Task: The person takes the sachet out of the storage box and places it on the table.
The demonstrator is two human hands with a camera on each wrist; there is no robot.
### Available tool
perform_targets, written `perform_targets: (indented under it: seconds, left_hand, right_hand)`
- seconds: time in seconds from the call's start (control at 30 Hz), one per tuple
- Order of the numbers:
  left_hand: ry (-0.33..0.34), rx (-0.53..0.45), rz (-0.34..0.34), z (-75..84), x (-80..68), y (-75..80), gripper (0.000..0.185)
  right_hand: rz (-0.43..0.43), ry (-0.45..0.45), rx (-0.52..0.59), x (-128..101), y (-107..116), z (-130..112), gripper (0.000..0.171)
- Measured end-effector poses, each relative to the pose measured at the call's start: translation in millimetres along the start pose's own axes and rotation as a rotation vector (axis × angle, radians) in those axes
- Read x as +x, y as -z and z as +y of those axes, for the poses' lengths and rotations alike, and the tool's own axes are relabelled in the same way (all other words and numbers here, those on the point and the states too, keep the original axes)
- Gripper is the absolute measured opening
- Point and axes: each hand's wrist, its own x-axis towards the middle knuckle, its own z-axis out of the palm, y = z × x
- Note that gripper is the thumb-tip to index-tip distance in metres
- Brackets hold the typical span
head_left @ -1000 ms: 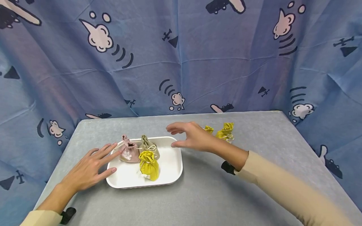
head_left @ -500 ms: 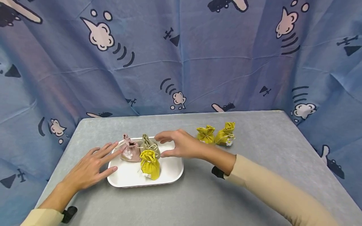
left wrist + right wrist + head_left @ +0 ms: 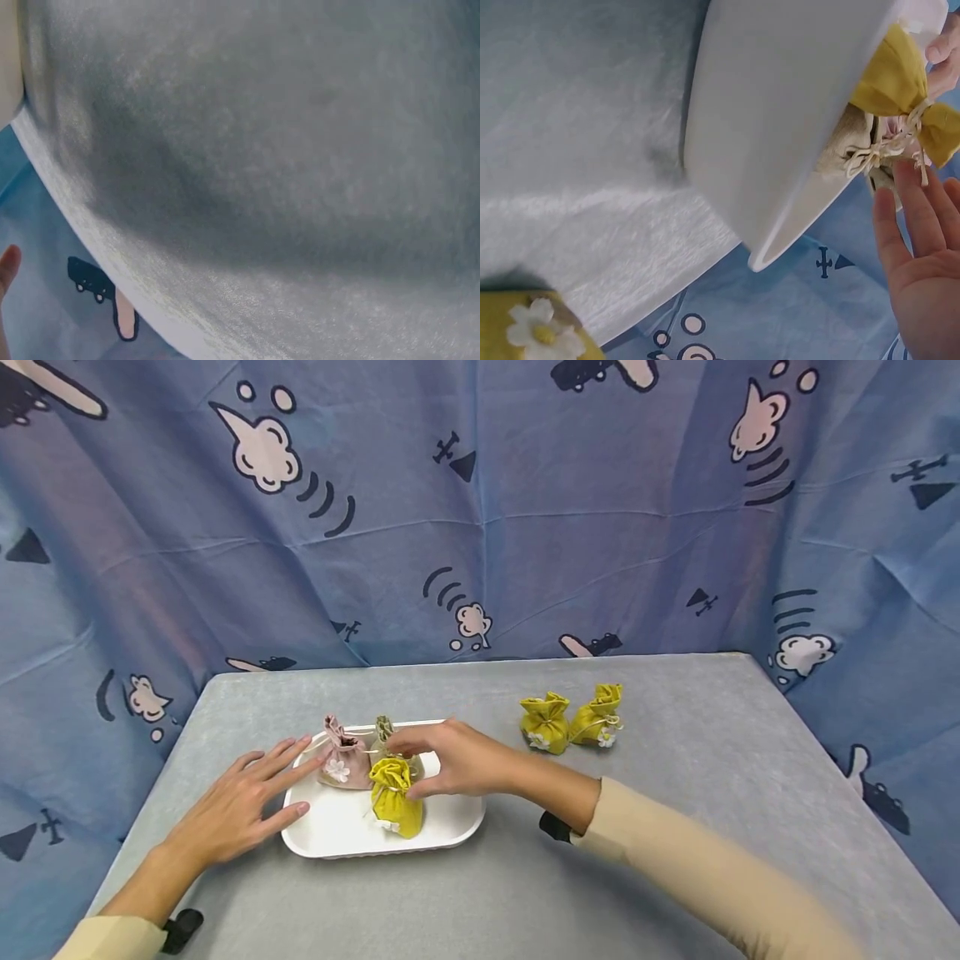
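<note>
**Left hand (image 3: pixel 240 802) and right hand (image 3: pixel 457 760) spreading their fingers about a white tray (image 3: pixel 318 827)**

The left hand is lying open at the tray's left end, its fingers fanning out toward the pink bag (image 3: pixel 352 772); whether a fingertip is touching the cloth, one cannot tell. The right hand is hovering over the tray's right part, its fingers reaching out loosely in front of the grey-green bag (image 3: pixel 384 728) and its thumb pointing at the front yellow bag (image 3: pixel 399 806). The right wrist view is showing these fingers extending just beside the cords, gripping nothing.

A blue printed curtain (image 3: pixel 525 468) is hanging behind and at both sides. Before it, a grey table (image 3: pixel 675 793) is filling the lower part of the head view and most of the left wrist view. A pale right sleeve (image 3: pixel 697 868) is stretching over the table.

The tray is sitting left of the table's middle and holding three bags: the pink one and the grey-green one are standing side by side, and the front yellow bag is leaning before them. Well apart, beyond the right forearm, a second yellow bag (image 3: pixel 545 724) is standing beside a third yellow bag (image 3: pixel 596 718). Smallest of all, a white flower (image 3: pixel 337 771) is decorating the pink bag.
</note>
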Motion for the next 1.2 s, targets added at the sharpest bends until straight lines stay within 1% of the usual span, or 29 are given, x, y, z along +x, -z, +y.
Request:
perform_targets:
  seconds: [0.07,0.23,0.33,0.4,0.53,0.7,0.8,0.97,1.2]
  left_hand:
    - [0.001,-0.001,0.000,-0.4,-0.8,-0.3,0.069]
    - [-0.005,-0.001,-0.001,-0.6,-0.7,-0.5,0.070]
    - [-0.008,0.001,0.000,-0.8,0.0,-0.3,0.070]
    - [-0.012,0.004,0.006,-1.0,0.5,-0.3,0.070]
    - [-0.017,0.006,0.019,-0.9,0.5,-0.9,0.069]
    - [-0.021,0.006,0.033,-0.5,-0.3,-2.2,0.069]
    - [-0.019,0.004,0.032,-0.4,0.0,-2.4,0.069]
    - [-0.015,0.003,0.019,-1.0,1.7,-2.5,0.069]
    - [-0.021,-0.006,0.033,-1.9,-1.1,-2.8,0.069]
  right_hand:
    - [-0.009,0.008,-0.022,2,-2,-2,0.062]
    - [-0.013,0.035,-0.124,5,-7,-4,0.062]
    - [-0.025,0.023,-0.163,7,-9,-5,0.064]
    - [-0.037,0.004,-0.168,7,-11,-6,0.065]
    - [-0.065,-0.025,-0.144,9,-16,-8,0.066]
    - [-0.088,-0.007,-0.126,12,-21,-8,0.061]
    - [-0.083,0.000,-0.141,12,-22,-8,0.059]
    - [-0.060,-0.012,-0.161,12,-22,-8,0.055]
    - [-0.016,0.007,-0.164,13,-24,-10,0.051]
